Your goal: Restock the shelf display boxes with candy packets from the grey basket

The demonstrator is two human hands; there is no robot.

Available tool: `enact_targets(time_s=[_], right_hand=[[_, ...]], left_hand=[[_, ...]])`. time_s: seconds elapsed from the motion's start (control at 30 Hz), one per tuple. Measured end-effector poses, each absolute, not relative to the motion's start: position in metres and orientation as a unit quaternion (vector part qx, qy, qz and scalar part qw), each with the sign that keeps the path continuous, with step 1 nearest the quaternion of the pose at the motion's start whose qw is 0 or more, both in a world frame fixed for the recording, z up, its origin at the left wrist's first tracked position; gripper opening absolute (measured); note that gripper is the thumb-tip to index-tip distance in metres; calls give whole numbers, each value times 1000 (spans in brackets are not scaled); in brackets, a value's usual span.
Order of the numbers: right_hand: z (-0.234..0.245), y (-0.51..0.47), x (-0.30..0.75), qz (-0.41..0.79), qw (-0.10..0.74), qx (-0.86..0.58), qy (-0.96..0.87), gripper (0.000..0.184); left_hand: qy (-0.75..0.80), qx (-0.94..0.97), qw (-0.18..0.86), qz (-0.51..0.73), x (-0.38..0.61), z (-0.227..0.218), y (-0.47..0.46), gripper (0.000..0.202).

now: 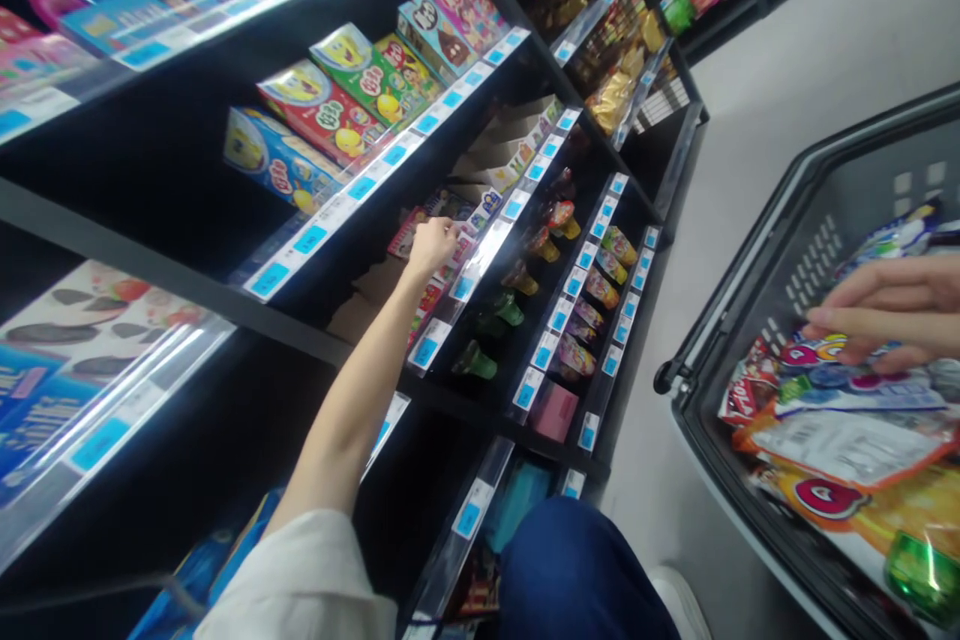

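White sleeve nearest; left hand (431, 245) pinches shelf packets (442, 220), right hand (889, 310) spread flat over basket (757, 250) snacks (840, 420).

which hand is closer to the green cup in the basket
Right. The right hand rests over the snack packets inside the basket, above the green cup in its near corner. The left hand is far off, reaching into the shelf.

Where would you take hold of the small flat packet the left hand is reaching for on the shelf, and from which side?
Probably by its front edge, coming from the open aisle side. The small flat packet lies low on the shelf among similar ones, with another shelf close above, so only the front is free. The left hand is already there with its fingers curled at it.
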State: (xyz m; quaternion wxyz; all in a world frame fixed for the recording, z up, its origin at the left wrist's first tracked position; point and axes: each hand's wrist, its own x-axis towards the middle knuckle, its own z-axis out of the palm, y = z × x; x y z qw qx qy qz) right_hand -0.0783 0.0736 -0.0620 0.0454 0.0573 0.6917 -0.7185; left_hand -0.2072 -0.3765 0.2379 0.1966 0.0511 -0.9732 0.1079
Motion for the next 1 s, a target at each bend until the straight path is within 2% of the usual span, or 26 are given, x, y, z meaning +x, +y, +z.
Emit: enact_targets(time_s=[0.07, 0.17, 0.43, 0.67, 0.73, 0.87, 0.93, 1.0], right_hand=[[-54, 74, -79, -705, 90, 75, 700, 87], [-52, 76, -80, -693, 91, 89, 710, 92], [-77, 82, -86, -687, 102, 64, 716, 89], [-70, 82, -85, -692, 94, 45, 714, 89], [-58, 80, -82, -694, 95, 55, 711, 87], [-37, 77, -80, -696, 100, 70, 708, 89], [-35, 78, -81, -692, 104, 74, 711, 91], [-38, 81, -83, -702, 56, 68, 707, 89]], left_hand=[[-977, 65, 178, 95, -205, 242, -378, 26], [-985, 81, 138, 71, -203, 248, -386, 30], [-991, 112, 51, 45, -216, 258, -398, 66], [-990, 132, 21, 35, -220, 262, -403, 71], [-990, 130, 39, 29, -216, 258, -401, 66], [-981, 121, 145, 36, -205, 252, -391, 34], [-963, 115, 237, 52, -202, 251, -381, 32], [-935, 87, 337, 64, -200, 250, -364, 33]])
